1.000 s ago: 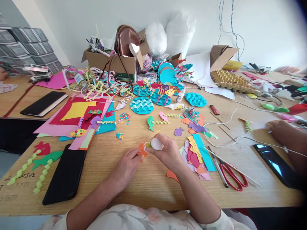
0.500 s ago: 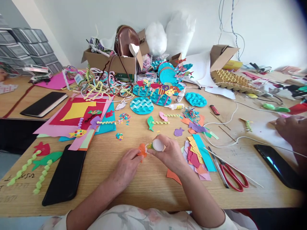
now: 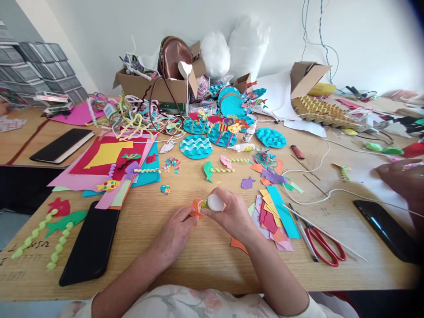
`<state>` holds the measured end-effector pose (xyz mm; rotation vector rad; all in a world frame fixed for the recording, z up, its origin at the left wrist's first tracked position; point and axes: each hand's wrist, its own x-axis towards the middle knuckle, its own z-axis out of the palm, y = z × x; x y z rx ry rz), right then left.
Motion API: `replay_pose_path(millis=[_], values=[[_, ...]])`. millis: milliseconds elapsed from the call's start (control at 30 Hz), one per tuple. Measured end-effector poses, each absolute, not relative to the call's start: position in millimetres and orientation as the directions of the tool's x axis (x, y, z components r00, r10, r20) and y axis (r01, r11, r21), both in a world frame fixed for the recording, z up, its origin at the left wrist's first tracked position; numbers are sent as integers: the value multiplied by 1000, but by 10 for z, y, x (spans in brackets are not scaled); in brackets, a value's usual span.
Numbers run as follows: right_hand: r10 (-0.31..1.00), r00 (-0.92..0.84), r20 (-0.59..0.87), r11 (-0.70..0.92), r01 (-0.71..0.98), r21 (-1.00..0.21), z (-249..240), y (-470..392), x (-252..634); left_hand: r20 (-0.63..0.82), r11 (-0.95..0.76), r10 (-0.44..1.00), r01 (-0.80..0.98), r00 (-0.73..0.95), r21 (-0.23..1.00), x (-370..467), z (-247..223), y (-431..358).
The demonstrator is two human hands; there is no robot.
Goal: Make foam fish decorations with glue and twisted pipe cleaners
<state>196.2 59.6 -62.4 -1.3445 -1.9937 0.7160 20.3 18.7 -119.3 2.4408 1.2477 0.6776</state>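
Near the middle of the table, my left hand (image 3: 177,229) grips the left side of a small orange cut-out (image 3: 196,208) between its fingers. My right hand (image 3: 233,214) is closed around a small white glue bottle (image 3: 215,202), tipped sideways with its nozzle end at the orange piece. The bottle's white base faces the camera. Beyond the hands lie a purple fish cut-out (image 3: 247,183) and a green cut-out (image 3: 208,171) with a twisted pale stem. Little heaps of coloured bits (image 3: 172,164) lie behind my left hand.
Red scissors (image 3: 326,245), a pen (image 3: 303,234) and paper scraps (image 3: 271,216) lie at right. Coloured sheets (image 3: 82,154) and a black phone (image 3: 89,243) are at left. Another person's hand (image 3: 400,176) is at the right edge. A cardboard box (image 3: 142,86) stands behind.
The glue bottle and my right hand have shifted slightly left over the orange cut-out. My left hand still grips the piece.
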Motion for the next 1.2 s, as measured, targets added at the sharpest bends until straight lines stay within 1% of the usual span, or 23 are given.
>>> replay_pose_path(millis=[167, 300, 400, 567, 667, 733, 833, 933, 1000, 1100, 1200], values=[[955, -240, 175, 287, 599, -747, -622, 577, 1995, 274, -570, 820, 666, 503, 481, 209, -1192, 190], [956, -247, 158, 277, 583, -764, -623, 572, 2016, 272, -566, 822, 669, 500, 482, 205, -1188, 189], [972, -193, 137, 221, 536, -815, -636, 581, 2046, 267, -560, 826, 676, 496, 478, 207, -1180, 186], [996, -77, 41, 64, 320, -945, -770, 617, 2126, 319, -578, 816, 678, 482, 454, 203, -1187, 186], [1000, 11, -25, -26, 128, -991, -882, 621, 2164, 338, -584, 811, 693, 477, 423, 188, -1201, 186], [997, 52, -56, -56, -8, -998, -933, 614, 2171, 330, -586, 810, 701, 485, 407, 176, -1201, 187], [989, 89, -117, -97, -196, -976, -937, 601, 2164, 327, -596, 802, 698, 500, 396, 162, -1185, 186], [976, 101, -192, -137, -399, -907, -866, 591, 2160, 324, -604, 796, 692, 511, 394, 156, -1174, 179], [972, 94, -214, -140, -500, -855, -811, 582, 2168, 318, -602, 798, 697, 512, 389, 153, -1180, 173], [970, 53, -237, -166, -567, -807, -775, 556, 2204, 326, -599, 800, 706, 503, 379, 143, -1203, 172], [968, 11, -249, -197, -577, -793, -813, 536, 2293, 352, -616, 786, 691, 508, 378, 126, -1223, 181]])
